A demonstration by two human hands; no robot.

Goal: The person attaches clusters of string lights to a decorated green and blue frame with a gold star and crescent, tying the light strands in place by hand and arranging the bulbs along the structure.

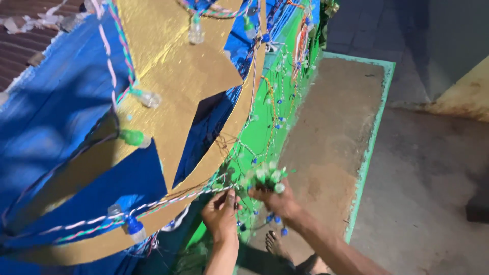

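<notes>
- While it pinches a thin twisted wire (168,199) of white, pink and green strands between closed fingers, the left hand (221,213) sits against the rim of a large blue-and-gold painted board (173,76), matte and grainy, which fills the view up and left of it.
- Small clear and blue plastic bulbs (133,228) hang along that wire, left of the left hand.
- Just beside it, the right hand (277,201) is closed around a bunch of small green and white bulbs (265,175).
- Right of both hands lies a rough brown concrete slab (331,137) with a green painted edge, then grey floor (428,203).
</notes>
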